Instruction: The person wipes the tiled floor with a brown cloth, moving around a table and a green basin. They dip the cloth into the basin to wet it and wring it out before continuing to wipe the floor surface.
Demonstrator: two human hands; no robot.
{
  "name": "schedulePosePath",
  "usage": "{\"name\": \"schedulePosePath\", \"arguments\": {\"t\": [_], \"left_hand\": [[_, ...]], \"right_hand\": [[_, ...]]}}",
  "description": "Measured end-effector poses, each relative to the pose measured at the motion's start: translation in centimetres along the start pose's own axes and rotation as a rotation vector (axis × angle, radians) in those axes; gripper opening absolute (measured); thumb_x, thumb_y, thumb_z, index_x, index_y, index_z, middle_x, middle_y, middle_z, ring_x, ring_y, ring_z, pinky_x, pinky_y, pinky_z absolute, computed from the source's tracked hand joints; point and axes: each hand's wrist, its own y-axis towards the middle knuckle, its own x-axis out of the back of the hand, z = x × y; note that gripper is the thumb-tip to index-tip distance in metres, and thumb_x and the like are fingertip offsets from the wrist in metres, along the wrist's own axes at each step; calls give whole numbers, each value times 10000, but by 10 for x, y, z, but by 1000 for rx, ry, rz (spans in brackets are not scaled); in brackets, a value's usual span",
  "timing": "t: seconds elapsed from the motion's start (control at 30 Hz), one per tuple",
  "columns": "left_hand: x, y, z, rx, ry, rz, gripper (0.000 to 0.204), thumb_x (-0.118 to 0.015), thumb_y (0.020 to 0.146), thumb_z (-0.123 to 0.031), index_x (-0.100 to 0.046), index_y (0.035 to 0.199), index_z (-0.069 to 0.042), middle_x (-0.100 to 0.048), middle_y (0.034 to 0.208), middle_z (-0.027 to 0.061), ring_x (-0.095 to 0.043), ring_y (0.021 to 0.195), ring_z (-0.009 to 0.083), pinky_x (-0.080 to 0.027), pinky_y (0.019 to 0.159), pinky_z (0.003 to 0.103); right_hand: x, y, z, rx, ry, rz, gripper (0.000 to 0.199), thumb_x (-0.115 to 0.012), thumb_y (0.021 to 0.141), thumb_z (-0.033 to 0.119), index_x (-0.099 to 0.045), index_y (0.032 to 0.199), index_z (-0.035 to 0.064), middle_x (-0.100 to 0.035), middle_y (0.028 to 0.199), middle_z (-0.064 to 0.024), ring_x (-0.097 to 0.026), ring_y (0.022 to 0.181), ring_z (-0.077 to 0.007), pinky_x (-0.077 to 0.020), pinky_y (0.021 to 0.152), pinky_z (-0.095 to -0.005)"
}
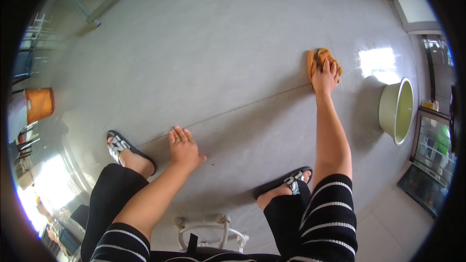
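Out to the right, my right hand presses an orange-brown cloth against the grey floor. Its fingers lie bent over the bunched fabric, and a dark patch shows near the cloth's middle. My left hand is held out in front of me over the floor, fingers stretched and thumb apart, with nothing in it. It is nearest to a thin seam line that runs across the floor between both hands. A pale green basin stands to the right of the cloth, its opening turned toward the right.
My sandalled feet are at left and right. Between my legs is a white frame with casters. Metal legs stand at the far left, an orange container at the left. A dark-framed glass-fronted unit lines the right edge.
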Motion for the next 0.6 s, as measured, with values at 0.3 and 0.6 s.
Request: {"name": "schedulePosePath", "arguments": {"t": [0.3, 0.6], "left_hand": [[-33, -12, 6, -5, -239, -363, 1025, -786, 701, -487, -315, 1429, 59, -235, 1513, 304, -258, 1399, 449, -122, 1133, 626], [-182, -95, 34, -21, -570, -500, 907, -800, 726, -336, -328, 1440, -36, -163, 1544, 201, -132, 1449, 387, -119, 1111, 669]], "right_hand": [[28, -220, 270, 979, 389, 162, 428, -518, 894, 218, -547, 1321, 229, -500, 1393, -61, -372, 1313, -388, -313, 1091, -523], [27, -279, 154, 1611, 243, 310, 317, -610, 851, 267, -633, 1162, 326, -444, 1407, 82, -390, 1334, -261, -315, 1085, -559]]}}
